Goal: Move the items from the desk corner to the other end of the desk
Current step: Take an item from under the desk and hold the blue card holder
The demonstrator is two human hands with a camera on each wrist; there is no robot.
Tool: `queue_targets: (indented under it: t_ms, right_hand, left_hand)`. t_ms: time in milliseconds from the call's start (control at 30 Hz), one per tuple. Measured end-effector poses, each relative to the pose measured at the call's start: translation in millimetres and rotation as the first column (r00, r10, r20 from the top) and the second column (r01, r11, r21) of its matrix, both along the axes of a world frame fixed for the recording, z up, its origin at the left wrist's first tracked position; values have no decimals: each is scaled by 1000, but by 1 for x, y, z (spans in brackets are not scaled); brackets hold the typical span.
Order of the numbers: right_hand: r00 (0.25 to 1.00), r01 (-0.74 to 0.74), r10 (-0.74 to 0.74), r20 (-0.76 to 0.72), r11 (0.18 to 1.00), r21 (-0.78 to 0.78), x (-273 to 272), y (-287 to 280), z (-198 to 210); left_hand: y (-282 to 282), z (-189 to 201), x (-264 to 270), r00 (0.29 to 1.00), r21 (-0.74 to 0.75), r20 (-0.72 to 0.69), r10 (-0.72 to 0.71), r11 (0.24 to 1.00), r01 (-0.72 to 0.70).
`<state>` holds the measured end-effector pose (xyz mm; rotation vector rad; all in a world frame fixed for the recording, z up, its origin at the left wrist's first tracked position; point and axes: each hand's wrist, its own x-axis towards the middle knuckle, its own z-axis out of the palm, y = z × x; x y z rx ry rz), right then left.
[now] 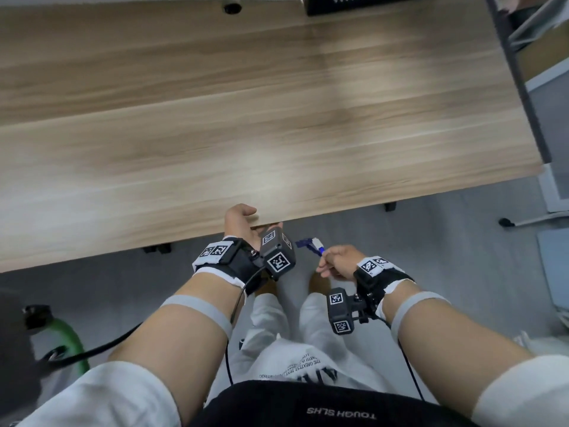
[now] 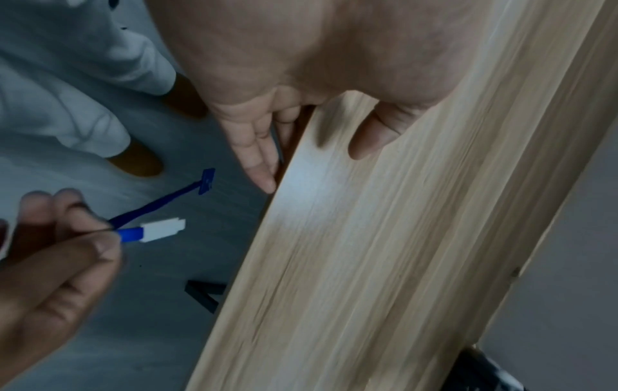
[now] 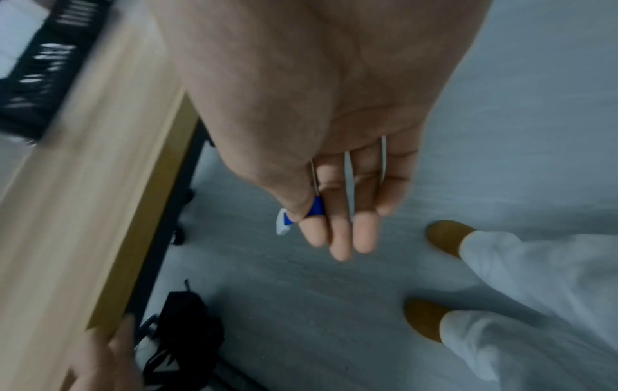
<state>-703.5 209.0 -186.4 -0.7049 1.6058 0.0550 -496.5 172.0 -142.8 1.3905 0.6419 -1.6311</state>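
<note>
My right hand [image 1: 331, 260] pinches a small blue-and-white stick-shaped item [image 1: 315, 245] between thumb and index finger, below desk height and over the floor. Its white cap [image 2: 164, 232] points toward the desk, and a dark blue strap with a flat tag [image 2: 205, 182] sticks out beside it. In the right wrist view the thumb covers most of the item [image 3: 316, 207] and the other fingers lie straight. My left hand [image 1: 243, 220] clasps the near edge of the wooden desk [image 1: 277, 118], with the thumb [image 2: 371, 135] on top and the fingers [image 2: 257, 158] underneath.
A black perforated box [image 1: 354, 3] sits at the desk's far edge. A dark partition frame [image 1: 517, 72] bounds the desk on the right. Black desk feet [image 1: 157, 249] and a black bag [image 3: 187, 325] are below it. A green object [image 1: 69, 337] lies on the floor at left.
</note>
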Motion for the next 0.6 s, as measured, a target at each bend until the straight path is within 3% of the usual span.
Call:
queue_targets:
  t_ms: [167, 267, 333, 400, 467, 533, 567, 600]
  right_hand:
    - [998, 61, -61, -18, 998, -27, -12, 13, 6]
    - [997, -3, -12, -71, 980, -200, -13, 7, 22]
    - [998, -39, 21, -65, 957, -289, -14, 5, 33]
    - [998, -56, 41, -54, 946, -321, -15, 5, 44]
    - [999, 28, -11, 54, 944, -328, -19, 9, 54]
    - [985, 110, -56, 163, 931, -347, -25, 15, 65]
    - [974, 150, -76, 212, 920, -361, -30, 18, 69]
    - [959, 202, -106, 264, 907, -371, -37, 21, 74]
  left_hand:
    - [-3, 0, 1, 988, 33, 41, -149, 989, 147]
    - [0, -12, 1, 970, 36, 67, -235, 972, 233]
    - [7, -21, -3, 906, 41, 96, -413, 911, 411]
    - [14, -22, -18, 729, 30, 139, -670, 739, 673]
    - [23, -16, -38, 482, -58, 220, -848, 482, 874]
    - [30, -8, -55, 204, -154, 355, -912, 159, 975]
    - [34, -6, -63, 98, -196, 406, -909, 19, 980]
    - [38, -1, -71, 33, -212, 440, -897, -69, 975]
